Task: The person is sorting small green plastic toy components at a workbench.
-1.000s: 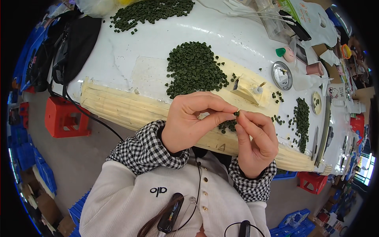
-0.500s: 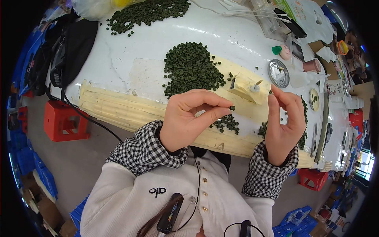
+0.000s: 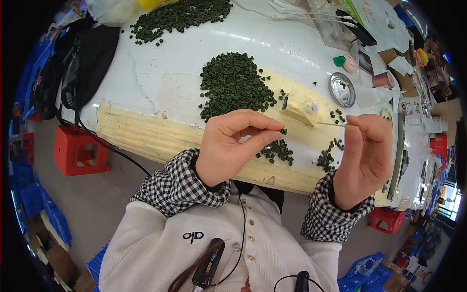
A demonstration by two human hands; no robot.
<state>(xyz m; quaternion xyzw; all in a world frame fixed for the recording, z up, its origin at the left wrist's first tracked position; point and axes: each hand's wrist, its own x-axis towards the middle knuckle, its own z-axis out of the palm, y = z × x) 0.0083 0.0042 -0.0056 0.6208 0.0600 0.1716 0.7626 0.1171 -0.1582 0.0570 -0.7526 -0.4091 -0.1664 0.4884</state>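
My left hand [image 3: 228, 146] pinches a small dark green cup-shaped piece [image 3: 284, 131] between thumb and forefinger, over the table's near edge. To the right, my right hand [image 3: 365, 160] is closed on the end of a thin stick [image 3: 332, 124], which points left toward a tape-covered block [image 3: 297, 108]. A small white nozzle-like holder [image 3: 312, 108] sits on that block. Behind my left hand lies a large heap of green pieces [image 3: 236, 85]. Smaller groups of them lie below the block [image 3: 278, 152] and beside my right hand [image 3: 327, 158].
Another green heap [image 3: 182, 19] lies at the far side. A round metal tin [image 3: 342, 90], a pinkish spool [image 3: 383, 81] and a plastic bin [image 3: 335, 34] stand at right. A black bag [image 3: 95, 63] lies at left, with a red stool [image 3: 80, 151] below it.
My right hand has moved right and closed on the thin stick, which stood in the white holder before and is now out of it. The left hand has hardly moved.
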